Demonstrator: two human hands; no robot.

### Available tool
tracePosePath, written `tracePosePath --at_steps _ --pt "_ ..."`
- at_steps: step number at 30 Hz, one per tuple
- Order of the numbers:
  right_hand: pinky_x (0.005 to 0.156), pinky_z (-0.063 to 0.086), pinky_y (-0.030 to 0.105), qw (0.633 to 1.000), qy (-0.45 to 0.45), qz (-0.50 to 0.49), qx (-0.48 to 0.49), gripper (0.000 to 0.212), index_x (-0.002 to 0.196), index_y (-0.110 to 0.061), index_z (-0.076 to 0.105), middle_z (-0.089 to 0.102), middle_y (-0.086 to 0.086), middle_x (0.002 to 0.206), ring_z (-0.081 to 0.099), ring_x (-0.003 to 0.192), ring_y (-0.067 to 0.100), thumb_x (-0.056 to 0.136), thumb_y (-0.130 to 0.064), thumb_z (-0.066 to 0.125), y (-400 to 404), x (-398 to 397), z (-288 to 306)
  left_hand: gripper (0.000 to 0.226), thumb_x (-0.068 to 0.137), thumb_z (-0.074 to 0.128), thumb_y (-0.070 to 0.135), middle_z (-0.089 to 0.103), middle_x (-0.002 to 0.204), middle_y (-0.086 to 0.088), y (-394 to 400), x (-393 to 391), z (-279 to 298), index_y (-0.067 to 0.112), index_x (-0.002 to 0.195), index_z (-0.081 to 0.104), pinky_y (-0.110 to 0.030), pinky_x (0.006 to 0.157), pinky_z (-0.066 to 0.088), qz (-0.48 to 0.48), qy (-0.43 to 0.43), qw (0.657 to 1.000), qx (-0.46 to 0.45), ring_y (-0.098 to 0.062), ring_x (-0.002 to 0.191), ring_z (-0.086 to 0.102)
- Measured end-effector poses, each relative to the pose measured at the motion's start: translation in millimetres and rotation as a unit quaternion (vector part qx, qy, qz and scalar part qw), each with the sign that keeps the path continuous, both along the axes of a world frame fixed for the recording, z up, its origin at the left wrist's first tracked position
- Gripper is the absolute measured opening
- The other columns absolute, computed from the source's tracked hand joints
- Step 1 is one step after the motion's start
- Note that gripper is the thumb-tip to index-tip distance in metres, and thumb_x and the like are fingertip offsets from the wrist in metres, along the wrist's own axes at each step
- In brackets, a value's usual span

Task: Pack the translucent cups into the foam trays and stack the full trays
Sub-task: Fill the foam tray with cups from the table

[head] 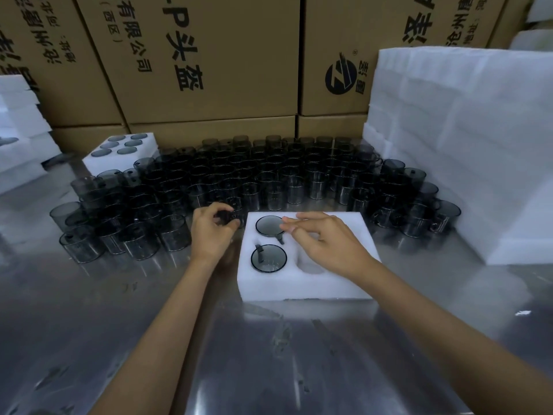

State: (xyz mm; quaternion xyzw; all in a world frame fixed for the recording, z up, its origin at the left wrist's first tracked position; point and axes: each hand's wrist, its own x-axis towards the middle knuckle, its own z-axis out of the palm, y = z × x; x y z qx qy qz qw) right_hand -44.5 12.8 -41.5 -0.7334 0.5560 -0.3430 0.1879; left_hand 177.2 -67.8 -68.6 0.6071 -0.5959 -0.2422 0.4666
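steel table [89, 324] under stacked cartons: left hand [209, 232] pinches a cup [232, 215] from the massed cups [269, 175], seemingly tray-bound; right hand [326, 244], fingers loosely spread, hovers over the foam tray [299, 286] holding 2 cups.

Left hand [211, 232] curls round something dark at the edge of the cup cluster [254, 181]; fingers cover it, can't tell whether it's a cup. Right hand [323, 239] hides the far-right pocket of the foam tray [299, 283]. Back rows of cups blur together, uncountable. Cardboard boxes [209, 55] cut off at top edge, print partial. Left foam stack [18, 130] clipped by frame.
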Motion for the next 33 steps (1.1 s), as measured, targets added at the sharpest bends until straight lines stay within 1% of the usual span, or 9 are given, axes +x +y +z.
tracePosePath --at_steps 3,6,11,15,17,24,28,30,33 --pt "0.113 0.036 0.028 1.000 0.009 0.006 -0.001 0.029 0.122 -0.035 0.071 0.063 -0.028 0.127 0.041 0.132 -0.009 0.101 -0.039 0.052 -0.9 -1.4 -1.7 0.017 0.082 0.079 0.014 0.057 0.112 -0.003 -0.2 2.0 0.6 0.023 0.087 0.065 -0.026 0.088 0.050 -0.008 -0.006 1.000 -0.024 -0.015 0.095 0.060" --pt "0.114 0.034 0.029 0.999 0.031 0.015 -0.003 0.028 0.123 -0.036 0.070 0.062 -0.026 0.130 0.039 0.135 -0.007 0.101 -0.036 0.053 -1.1 -2.3 -2.3 0.019 0.081 0.079 0.015 0.064 0.097 0.003 7.7 3.4 10.4 0.023 0.081 0.062 -0.037 0.086 0.052 -0.021 0.004 0.998 -0.065 -0.014 0.088 0.061" --pt "0.112 0.040 0.030 0.999 -0.036 -0.002 0.016 0.036 0.131 -0.039 0.063 0.062 -0.020 0.133 0.048 0.130 -0.005 0.096 -0.035 0.060 0.6 -2.7 5.9 0.023 0.080 0.080 0.012 0.055 0.102 0.042 34.2 3.2 47.9 0.025 0.076 0.062 -0.005 0.079 0.043 -0.071 0.014 0.981 -0.182 0.017 0.099 0.053" --pt "0.110 0.042 0.031 0.987 -0.160 0.001 -0.003 0.054 0.143 -0.032 0.051 0.062 -0.017 0.134 0.054 0.124 -0.004 0.093 -0.022 0.068 5.8 -1.0 24.3 0.022 0.077 0.084 0.016 0.057 0.115 0.030 58.4 -9.8 71.5 0.028 0.086 0.068 -0.012 0.086 0.050 -0.117 0.029 0.969 -0.214 0.008 0.113 0.055" --pt "0.107 0.044 0.031 0.981 -0.192 0.011 -0.024 0.062 0.145 -0.032 0.047 0.060 -0.016 0.136 0.055 0.124 -0.001 0.090 -0.018 0.072 10.4 -0.4 34.3 0.036 0.075 0.085 0.020 0.060 0.112 0.024 70.6 -22.6 79.3 0.033 0.100 0.063 -0.018 0.084 0.052 -0.140 0.024 0.968 -0.206 0.003 0.110 0.057" --pt "0.105 0.043 0.031 0.989 -0.073 0.000 -0.131 0.069 0.143 -0.035 0.042 0.054 -0.021 0.132 0.048 0.124 0.001 0.084 -0.027 0.077 32.4 -8.5 44.6 0.072 0.077 0.082 0.019 0.048 0.125 0.024 92.4 -59.7 78.7 0.042 0.132 0.042 -0.030 0.096 0.051 -0.185 -0.057 0.950 -0.244 -0.008 0.117 0.055" --pt "0.101 0.047 0.037 0.990 -0.020 -0.012 -0.138 0.061 0.136 -0.033 0.046 0.058 -0.019 0.126 0.052 0.119 0.006 0.083 -0.030 0.077 32.7 -24.7 40.4 0.073 0.076 0.083 0.019 0.051 0.124 0.021 99.6 -70.8 69.3 0.042 0.132 0.043 -0.016 0.092 0.048 -0.220 -0.017 0.950 -0.222 -0.003 0.116 0.055" --pt "0.101 0.046 0.032 0.993 -0.026 -0.007 -0.113 0.057 0.132 -0.032 0.050 0.061 -0.018 0.122 0.054 0.117 0.005 0.083 -0.027 0.078 28.4 -32.2 39.5 0.065 0.078 0.082 0.017 0.055 0.122 0.019 99.4 -74.0 68.4 0.035 0.130 0.049 -0.019 0.091 0.051 -0.240 0.031 0.953 -0.182 -0.003 0.115 0.057" --pt "0.090 0.042 0.009 0.997 -0.077 0.023 -0.013 0.059 0.129 -0.030 0.054 0.065 -0.017 0.117 0.058 0.107 -0.008 0.079 -0.017 0.083 16.7 -44.3 42.9 0.052 0.083 0.076 0.010 0.061 0.117 0.020 88.7 -73.8 74.3 0.029 0.128 0.057 -0.022 0.086 0.056 -0.251 0.068 0.961 -0.097 0.000 0.107 0.061"
